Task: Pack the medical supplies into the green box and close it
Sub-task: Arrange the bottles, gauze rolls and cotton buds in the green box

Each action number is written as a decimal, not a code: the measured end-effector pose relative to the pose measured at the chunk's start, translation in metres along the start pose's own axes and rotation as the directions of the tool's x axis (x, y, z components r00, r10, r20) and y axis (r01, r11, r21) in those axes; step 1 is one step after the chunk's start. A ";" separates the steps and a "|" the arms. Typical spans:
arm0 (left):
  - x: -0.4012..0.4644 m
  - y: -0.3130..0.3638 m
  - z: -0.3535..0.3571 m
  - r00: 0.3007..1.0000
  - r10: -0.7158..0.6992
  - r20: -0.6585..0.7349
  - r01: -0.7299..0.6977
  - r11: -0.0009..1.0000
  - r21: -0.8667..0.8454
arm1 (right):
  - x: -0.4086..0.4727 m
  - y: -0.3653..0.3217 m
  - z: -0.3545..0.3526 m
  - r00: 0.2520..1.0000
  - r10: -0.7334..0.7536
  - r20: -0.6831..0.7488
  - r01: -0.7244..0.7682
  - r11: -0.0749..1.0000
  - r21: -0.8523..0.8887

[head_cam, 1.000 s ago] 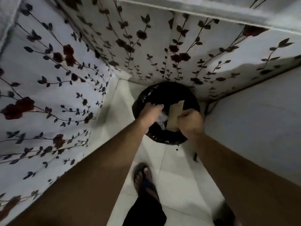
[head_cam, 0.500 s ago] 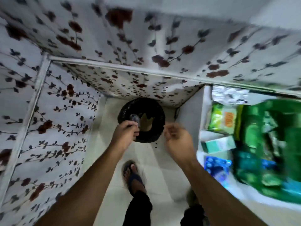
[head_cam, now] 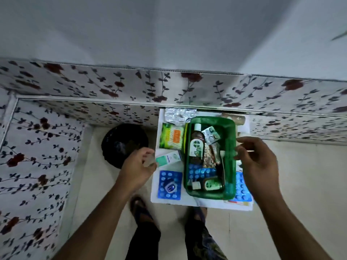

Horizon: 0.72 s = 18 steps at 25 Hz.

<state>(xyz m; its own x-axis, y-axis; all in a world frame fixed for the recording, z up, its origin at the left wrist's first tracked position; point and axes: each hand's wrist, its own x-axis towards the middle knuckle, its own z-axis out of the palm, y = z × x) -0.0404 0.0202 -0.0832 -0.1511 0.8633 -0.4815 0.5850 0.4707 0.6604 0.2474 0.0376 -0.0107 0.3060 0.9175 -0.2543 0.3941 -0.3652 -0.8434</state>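
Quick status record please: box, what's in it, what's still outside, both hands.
green box: open, on white surface
inside: brown bottle, blister strips
outside, left of box: blue blister pack, teal carton, green-orange packet, silver strip
left hand: beside teal carton, holding nothing clear
right hand: open, by box's right edge

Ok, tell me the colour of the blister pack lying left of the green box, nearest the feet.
Blue, with pale pills; the blister pack shows in the head view.
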 end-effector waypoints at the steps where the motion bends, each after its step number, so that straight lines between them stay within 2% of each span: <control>1: 0.001 0.001 0.008 1.000 0.028 -0.010 -0.027 0.998 0.062 | 0.011 0.017 -0.011 0.999 0.033 -0.040 -0.034 0.999 -0.040; 5: 0.012 -0.008 0.029 0.988 0.153 -0.001 -0.146 0.944 0.295 | 0.047 0.080 -0.026 0.977 0.192 -0.096 -0.209 0.949 -0.237; 9: 0.023 -0.009 0.043 0.973 0.233 0.010 -0.217 0.890 0.402 | 0.081 0.110 -0.012 0.972 0.223 -0.077 -0.235 0.888 -0.395; 13: 0.021 -0.007 0.039 0.951 0.309 0.035 -0.288 0.833 0.473 | 0.098 0.121 -0.002 0.930 0.345 -0.131 -0.369 0.869 -0.329; 18: -0.003 0.015 0.015 0.978 0.204 0.030 -0.197 0.877 0.438 | 0.094 0.115 -0.003 0.900 0.409 -0.152 -0.434 0.878 -0.204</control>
<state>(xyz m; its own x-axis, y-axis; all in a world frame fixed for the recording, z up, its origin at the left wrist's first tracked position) -0.0196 0.0220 -0.0803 -0.0042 0.9354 -0.3535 0.8917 0.1635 0.4220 0.3236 0.0816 -0.1303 0.5683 0.6520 -0.5020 0.3903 -0.7506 -0.5332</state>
